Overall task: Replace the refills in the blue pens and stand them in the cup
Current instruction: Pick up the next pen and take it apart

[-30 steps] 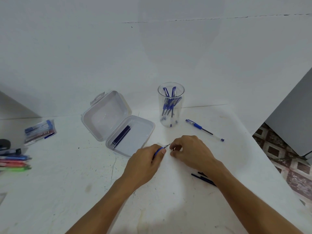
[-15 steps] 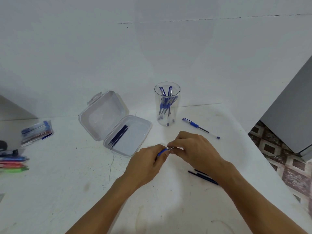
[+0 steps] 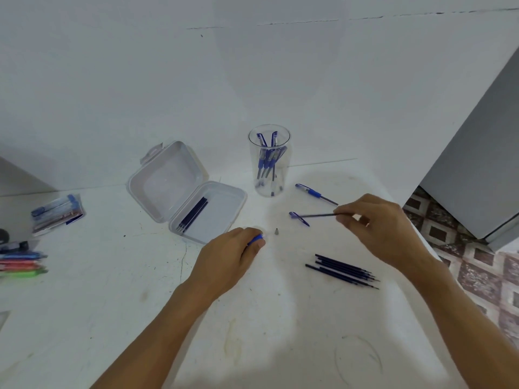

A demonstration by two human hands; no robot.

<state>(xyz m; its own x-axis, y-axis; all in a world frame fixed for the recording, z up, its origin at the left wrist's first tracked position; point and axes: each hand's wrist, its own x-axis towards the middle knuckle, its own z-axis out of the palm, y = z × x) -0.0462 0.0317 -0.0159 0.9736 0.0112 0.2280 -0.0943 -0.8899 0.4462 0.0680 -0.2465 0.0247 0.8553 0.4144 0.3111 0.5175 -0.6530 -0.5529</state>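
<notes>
The left hand (image 3: 233,259) lay knuckles up near the middle of the white table (image 3: 112,290), fingers curled round a pen barrel (image 3: 256,240), of which only the blue rubbery grip showed. The right hand (image 3: 376,228), raised toward the right edge, pinched one end of a thin dark refill (image 3: 320,215) between thumb and fingertips. Under the refill's far end lay a translucent blue cap (image 3: 299,218); between the hands sat a small conical metal tip (image 3: 276,231). A bundle of slim dark refills (image 3: 342,270) lay near the right edge, below the right hand.

Toward the back edge stood the clear cylindrical cup (image 3: 286,181) with several blue pens (image 3: 268,158) leaning inside, and a loose pen (image 3: 316,194) lay just right of it. Left of the cup, a translucent hinged plastic box (image 3: 168,181) lay open, with spare refills (image 3: 193,214) in its tray. At the left edge were a glossy packet (image 3: 56,211) and coloured pens (image 3: 22,265).
</notes>
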